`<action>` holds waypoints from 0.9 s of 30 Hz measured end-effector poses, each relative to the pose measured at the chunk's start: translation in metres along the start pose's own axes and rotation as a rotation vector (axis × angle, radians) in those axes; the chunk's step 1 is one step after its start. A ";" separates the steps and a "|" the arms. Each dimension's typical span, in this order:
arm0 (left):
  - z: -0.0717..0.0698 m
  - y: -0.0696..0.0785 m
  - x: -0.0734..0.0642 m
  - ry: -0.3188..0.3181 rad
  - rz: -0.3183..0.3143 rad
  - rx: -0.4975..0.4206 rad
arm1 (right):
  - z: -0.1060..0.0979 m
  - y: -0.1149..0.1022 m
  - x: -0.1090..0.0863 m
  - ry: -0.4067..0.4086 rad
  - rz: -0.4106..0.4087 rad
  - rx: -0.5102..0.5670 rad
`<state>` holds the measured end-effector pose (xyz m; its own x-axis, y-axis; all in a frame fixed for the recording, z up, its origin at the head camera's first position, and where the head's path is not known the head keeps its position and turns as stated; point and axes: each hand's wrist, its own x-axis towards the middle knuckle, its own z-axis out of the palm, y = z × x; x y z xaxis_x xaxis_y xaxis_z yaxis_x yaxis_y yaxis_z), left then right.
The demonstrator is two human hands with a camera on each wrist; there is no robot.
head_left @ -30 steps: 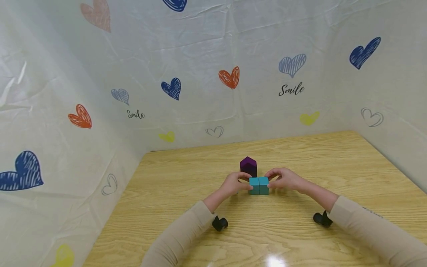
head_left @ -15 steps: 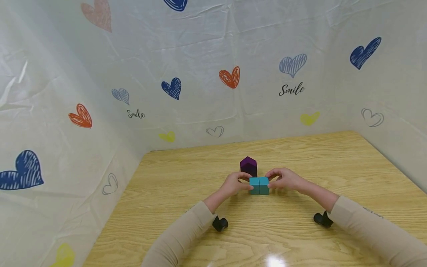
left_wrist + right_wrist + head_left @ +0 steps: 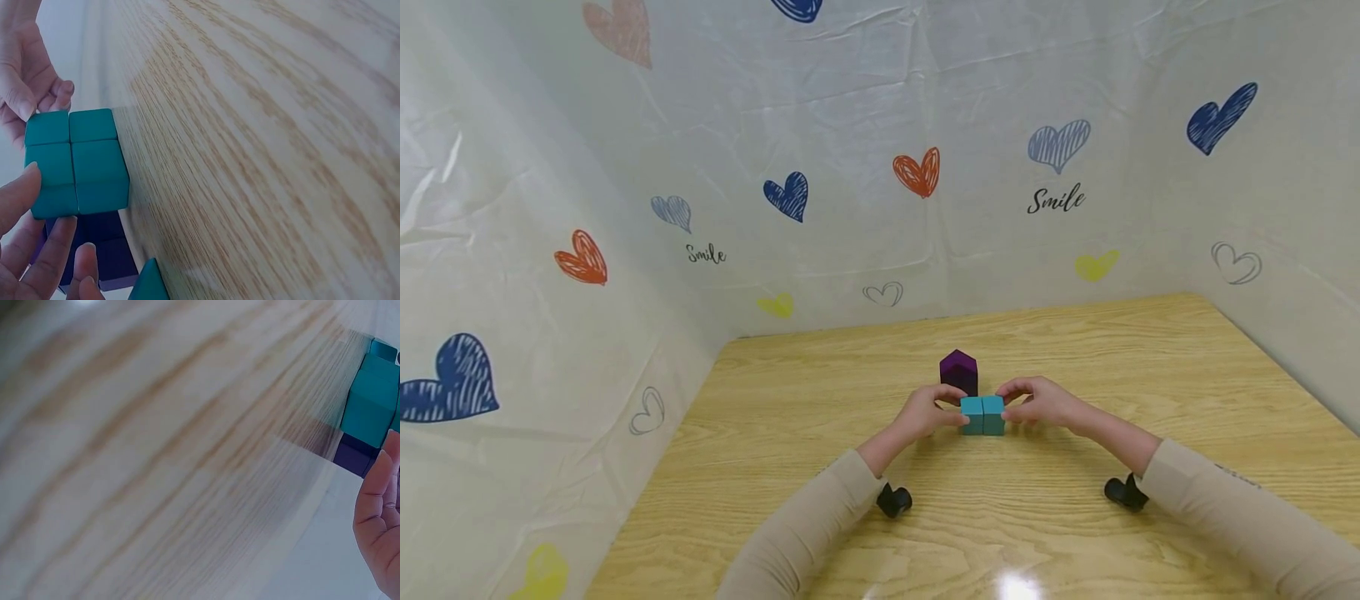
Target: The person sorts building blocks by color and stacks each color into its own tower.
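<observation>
A teal block set stands near the middle of the table, divided by seams into several squarish parts. My left hand pinches its left side, thumb in front and fingers behind. On the opposite side my right hand holds it in the same way. Close up in the left wrist view, the teal block set shows crossing seams, the left thumb resting on one face. Just behind is a dark purple block with a peaked top outline. The right wrist view catches the right hand at the teal block set's edge.
A teal pointed piece lies on the wood-grain table near the left hand. Black wrist cameras hang below both sleeves. A white sheet printed with hearts rises behind and beside the table.
Both hands keep nearly the same place and grip. A horizontal seam seen earlier on the front of the left teal part no longer shows in the head view.
</observation>
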<state>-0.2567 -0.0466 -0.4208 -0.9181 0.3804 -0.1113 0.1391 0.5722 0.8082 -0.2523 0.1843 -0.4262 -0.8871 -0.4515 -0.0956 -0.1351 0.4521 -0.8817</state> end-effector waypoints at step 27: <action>-0.047 -0.035 -0.014 0.066 0.013 0.096 | -0.003 0.002 -0.002 -0.004 0.013 0.010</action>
<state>-0.2661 -0.1068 -0.4204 -0.9382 0.3409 -0.0603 0.1829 0.6359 0.7497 -0.2525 0.1886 -0.4263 -0.8869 -0.4490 -0.1086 -0.1196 0.4504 -0.8848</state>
